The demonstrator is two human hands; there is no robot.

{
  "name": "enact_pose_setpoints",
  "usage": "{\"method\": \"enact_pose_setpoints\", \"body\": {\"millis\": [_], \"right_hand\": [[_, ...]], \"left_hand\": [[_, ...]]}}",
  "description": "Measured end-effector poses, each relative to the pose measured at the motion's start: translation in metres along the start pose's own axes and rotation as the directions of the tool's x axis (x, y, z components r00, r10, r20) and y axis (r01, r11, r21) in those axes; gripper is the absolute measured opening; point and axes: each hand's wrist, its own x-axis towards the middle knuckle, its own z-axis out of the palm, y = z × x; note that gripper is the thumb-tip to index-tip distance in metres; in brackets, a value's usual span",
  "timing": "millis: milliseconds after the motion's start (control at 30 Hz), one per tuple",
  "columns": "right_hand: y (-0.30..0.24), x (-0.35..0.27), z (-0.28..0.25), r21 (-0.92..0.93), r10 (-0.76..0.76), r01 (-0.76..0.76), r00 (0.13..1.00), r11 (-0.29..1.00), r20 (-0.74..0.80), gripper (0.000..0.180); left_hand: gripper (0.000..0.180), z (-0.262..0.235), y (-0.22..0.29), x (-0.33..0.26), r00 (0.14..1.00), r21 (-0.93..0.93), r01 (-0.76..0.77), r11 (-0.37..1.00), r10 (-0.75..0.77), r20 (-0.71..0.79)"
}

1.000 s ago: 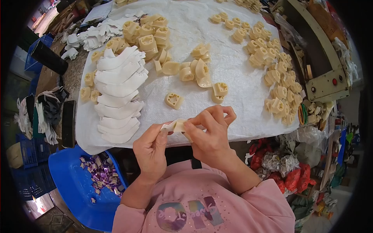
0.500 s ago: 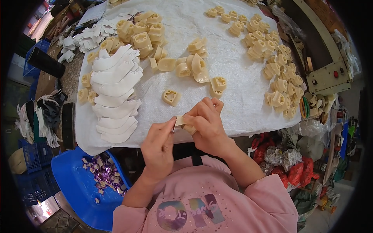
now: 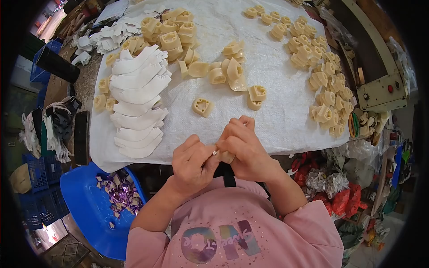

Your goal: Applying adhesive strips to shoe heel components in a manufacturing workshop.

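Note:
Both my hands meet just above the table's near edge. My right hand [image 3: 245, 149] is closed around a cream plastic piece [image 3: 227, 157] that looks like a shoe heel, mostly hidden by the fingers. My left hand [image 3: 193, 161] is closed in a pinch at the piece's left end, where a tiny white bit shows at the fingertips. Beyond them lie a single cream heel [image 3: 202, 107], a second pair of heels [image 3: 257, 96] and a small cluster [image 3: 234, 73]. To the left, curved white cover pieces [image 3: 138, 116] overlap in a row.
White sheeting [image 3: 277, 125] covers the table. Cream heels are heaped at the back left [image 3: 172, 38] and along the right [image 3: 328, 85]. A blue tub [image 3: 80, 210] with purple scraps stands lower left. A machine with a red button [image 3: 380, 91] stands right.
My left hand has turned and moved right, closer to my right hand. The held piece is now more hidden between the fingers. The view has shifted slightly.

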Motion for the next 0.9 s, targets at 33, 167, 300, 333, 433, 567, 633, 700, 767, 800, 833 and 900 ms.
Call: {"method": "enact_pose_setpoints", "body": {"millis": [33, 167, 300, 333, 433, 567, 633, 700, 767, 800, 833, 900], "right_hand": [[-0.001, 0.0, -0.001, 0.013, -0.012, 0.012, 0.999, 1.0, 0.037, 0.027], [0.004, -0.005, 0.004, 0.039, -0.012, 0.01, 0.999, 0.999, 0.046, 0.027], [0.012, -0.007, 0.006, 0.105, -0.04, 0.049, 0.995, 0.993, -0.087, 0.029], [0.012, -0.006, 0.004, 0.045, -0.069, 0.074, 0.993, 0.996, -0.1, 0.031], [0.003, 0.002, 0.001, -0.136, -0.1, 0.092, 0.994, 0.986, -0.052, 0.038], [-0.011, 0.004, -0.002, -0.079, -0.003, -0.01, 0.986, 0.997, -0.169, 0.04], [-0.005, -0.014, 0.014, 0.166, 0.189, -0.155, 0.958, 0.974, -0.215, 0.037], [-0.001, -0.027, 0.024, 0.46, 0.404, -0.295, 0.901, 0.838, -0.158, 0.034], [-0.013, -0.029, 0.03, 0.668, 0.539, -0.344, 0.836, 0.66, -0.102, 0.036], [-0.02, -0.026, 0.033, 0.829, 0.648, -0.352, 0.762, 0.433, -0.015, 0.037], [-0.024, -0.019, 0.033, 0.828, 0.618, -0.308, 0.784, 0.468, -0.057, 0.033], [-0.021, -0.019, 0.033, 0.878, 0.657, -0.276, 0.752, 0.391, -0.056, 0.028]], "left_hand": [[0.012, 0.0, -0.001, 0.001, 1.0, 0.0, 0.001, 1.0, -0.001, -0.002], [0.014, -0.003, 0.0, -0.001, 0.999, -0.024, 0.02, 1.0, -0.019, 0.05], [0.015, -0.006, 0.01, 0.004, 0.989, -0.038, 0.148, 0.988, -0.147, 0.024], [0.015, -0.008, 0.009, 0.003, 0.989, -0.039, 0.147, 0.988, -0.146, 0.024], [0.025, -0.018, -0.005, -0.004, 0.997, 0.068, 0.018, 0.997, -0.013, -0.069], [0.032, -0.028, -0.016, -0.008, 0.976, 0.065, 0.082, 0.995, -0.067, -0.206], [0.033, -0.026, -0.013, -0.008, 0.971, 0.027, 0.068, 0.997, -0.06, -0.232], [0.032, -0.024, -0.002, -0.004, 0.974, -0.039, 0.073, 0.997, -0.08, -0.214], [0.031, -0.017, 0.006, -0.001, 0.97, -0.086, 0.032, 0.996, -0.052, -0.239], [0.03, -0.015, 0.008, 0.0, 0.965, -0.131, -0.012, 0.991, -0.023, -0.263], [0.03, -0.012, 0.008, -0.002, 0.965, -0.139, -0.013, 0.99, -0.024, -0.261], [0.028, -0.009, 0.007, -0.007, 0.99, -0.289, 0.016, 0.957, -0.056, -0.129]]}}
